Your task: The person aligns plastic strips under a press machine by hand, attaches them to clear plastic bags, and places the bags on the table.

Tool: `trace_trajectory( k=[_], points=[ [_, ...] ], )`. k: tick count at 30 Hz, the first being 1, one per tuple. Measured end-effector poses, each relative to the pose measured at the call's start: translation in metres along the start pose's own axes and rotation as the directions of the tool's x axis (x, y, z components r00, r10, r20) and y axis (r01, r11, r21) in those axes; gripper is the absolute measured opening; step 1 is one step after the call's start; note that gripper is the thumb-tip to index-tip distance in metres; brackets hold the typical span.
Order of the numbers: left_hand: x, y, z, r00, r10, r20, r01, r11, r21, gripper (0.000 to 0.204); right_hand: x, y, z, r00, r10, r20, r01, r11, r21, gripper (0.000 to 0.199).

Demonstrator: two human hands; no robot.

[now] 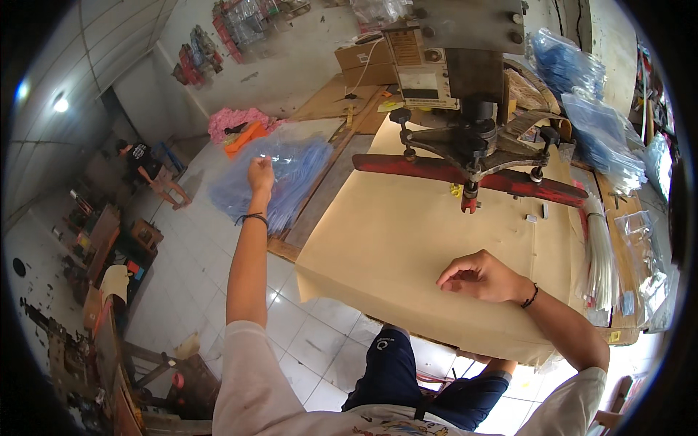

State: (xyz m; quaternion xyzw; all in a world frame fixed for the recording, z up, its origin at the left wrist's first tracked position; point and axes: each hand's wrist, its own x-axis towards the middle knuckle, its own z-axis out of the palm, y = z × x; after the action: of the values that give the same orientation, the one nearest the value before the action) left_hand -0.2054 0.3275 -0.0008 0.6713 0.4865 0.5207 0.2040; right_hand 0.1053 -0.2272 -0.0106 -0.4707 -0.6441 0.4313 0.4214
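My left arm reaches out to a loose pile of clear bluish plastic sheets (302, 171) at the left of the table. There my left hand (260, 176) is closed, its fingertips pinched at the top sheet. My right hand (483, 277) hovers over a broad tan sheet (378, 240) that covers the worktop. Its fingers are curled in a loose fist, with nothing visible in them. Beyond it hangs a press head (476, 138) with a long red bar (414, 168), above the tan sheet. Small pale blocks (545, 211) lie right of the bar.
Stacks of clear plastic bags (600, 131) and a bundle of pale strips (602, 254) line the right side. Behind the pile lie an orange item (247, 138) and pink material (236, 120). A person (149, 171) stands far left on the tiled floor.
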Motion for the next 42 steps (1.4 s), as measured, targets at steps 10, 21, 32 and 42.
trace_trajectory(
  k=[10,21,32,42],
  points=[
    [-0.009,0.069,-0.028,0.952,0.299,-0.062,-0.279,0.935,0.220,0.019,-0.006,-0.004,-0.006,0.997,0.068,-0.023,-0.069,0.996,-0.064,0.016],
    [-0.033,0.106,-0.084,0.939,0.317,0.131,-0.314,0.948,-0.045,0.046,-0.001,-0.001,-0.004,0.999,0.051,-0.017,-0.052,0.997,-0.065,0.016],
    [-0.056,0.042,-0.074,0.651,-0.241,0.720,-0.168,0.879,0.446,0.094,-0.005,0.002,-0.002,0.998,0.040,-0.048,-0.044,0.995,-0.087,0.010],
    [-0.075,0.069,-0.076,0.692,-0.104,0.715,-0.313,0.849,0.426,0.075,-0.006,0.006,-0.003,0.998,0.062,-0.032,-0.063,0.998,-0.024,0.015]
  ],
)
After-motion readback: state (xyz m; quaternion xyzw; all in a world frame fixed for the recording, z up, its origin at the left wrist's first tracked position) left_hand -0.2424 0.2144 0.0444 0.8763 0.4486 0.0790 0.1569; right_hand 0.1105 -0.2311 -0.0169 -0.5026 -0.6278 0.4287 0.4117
